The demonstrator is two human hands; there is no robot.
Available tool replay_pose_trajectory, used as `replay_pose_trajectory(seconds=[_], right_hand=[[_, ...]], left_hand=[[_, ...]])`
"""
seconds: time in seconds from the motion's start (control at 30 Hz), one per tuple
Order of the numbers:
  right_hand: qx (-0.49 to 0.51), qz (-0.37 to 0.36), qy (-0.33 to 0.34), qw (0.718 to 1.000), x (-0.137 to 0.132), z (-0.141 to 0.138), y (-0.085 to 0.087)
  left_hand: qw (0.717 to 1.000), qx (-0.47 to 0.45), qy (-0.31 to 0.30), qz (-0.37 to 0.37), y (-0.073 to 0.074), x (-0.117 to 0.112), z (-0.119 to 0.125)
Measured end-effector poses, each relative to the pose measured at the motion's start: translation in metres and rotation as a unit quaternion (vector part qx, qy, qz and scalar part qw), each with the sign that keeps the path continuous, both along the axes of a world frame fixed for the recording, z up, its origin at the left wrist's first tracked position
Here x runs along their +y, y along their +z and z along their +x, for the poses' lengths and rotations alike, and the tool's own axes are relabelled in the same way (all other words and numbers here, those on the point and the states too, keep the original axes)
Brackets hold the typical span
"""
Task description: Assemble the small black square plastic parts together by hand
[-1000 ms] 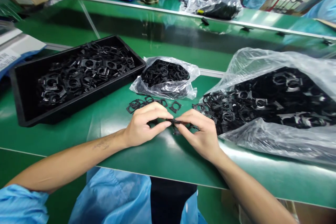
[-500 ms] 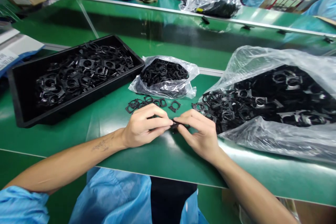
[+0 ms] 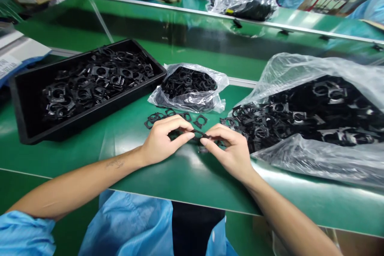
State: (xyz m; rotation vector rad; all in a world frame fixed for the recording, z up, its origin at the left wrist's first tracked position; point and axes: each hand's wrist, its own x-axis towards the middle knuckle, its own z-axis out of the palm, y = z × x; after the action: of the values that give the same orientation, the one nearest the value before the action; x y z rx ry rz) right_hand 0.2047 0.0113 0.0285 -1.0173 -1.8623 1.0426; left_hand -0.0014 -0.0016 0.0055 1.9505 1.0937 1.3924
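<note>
My left hand [image 3: 162, 141] and right hand [image 3: 231, 153] are both pinched narrow on one small black plastic frame piece [image 3: 198, 134], near centre, just above the green table [image 3: 186, 178]. I judge it light, thin, stiff, maybe brittle. Best held by the outer edges.

Bare forearms angled inward; left hand [image 3: 163, 141] and right hand [image 3: 231, 151] knuckles-up, fingertips pinched shut, almost tip to tip
</note>
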Motion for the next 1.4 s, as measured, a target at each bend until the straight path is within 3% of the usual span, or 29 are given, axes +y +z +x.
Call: replay_pose_trajectory(seconds=[0.2, 0.33, 0.57, 0.83, 1.03, 1.2, 1.4], right_hand=[[0.007, -0.01, -0.008, 1.0, -0.0003, 0.0001, 0.0031], [0.025, -0.052, -0.007, 0.998, -0.0011, 0.0, 0.0005], [0.044, -0.121, 0.025, 0.991, -0.0016, -0.0005, 0.0001], [0.125, -0.25, 0.059, 0.958, 0.0053, -0.0006, 0.0009], [0.11, -0.223, 0.043, 0.968, 0.0048, -0.0006, 0.0017], [0.114, -0.236, 0.053, 0.964, 0.0043, -0.0009, 0.0005], [0.108, -0.236, 0.028, 0.965, 0.0036, -0.002, -0.0009]], left_hand=[[0.981, -0.086, -0.044, -0.17, -0.0029, 0.0023, 0.0016], [0.963, -0.13, -0.077, -0.223, -0.0042, 0.0044, 0.0019], [0.951, -0.164, -0.107, -0.237, -0.0024, 0.0065, 0.0004], [0.947, -0.18, -0.096, -0.248, -0.0026, 0.0043, 0.0026], [0.929, -0.231, -0.091, -0.276, -0.0042, 0.0026, 0.0059], [0.911, -0.258, -0.122, -0.298, -0.0024, 0.0038, 0.0048], [0.927, -0.215, -0.109, -0.289, -0.0025, 0.0063, 0.0027]])
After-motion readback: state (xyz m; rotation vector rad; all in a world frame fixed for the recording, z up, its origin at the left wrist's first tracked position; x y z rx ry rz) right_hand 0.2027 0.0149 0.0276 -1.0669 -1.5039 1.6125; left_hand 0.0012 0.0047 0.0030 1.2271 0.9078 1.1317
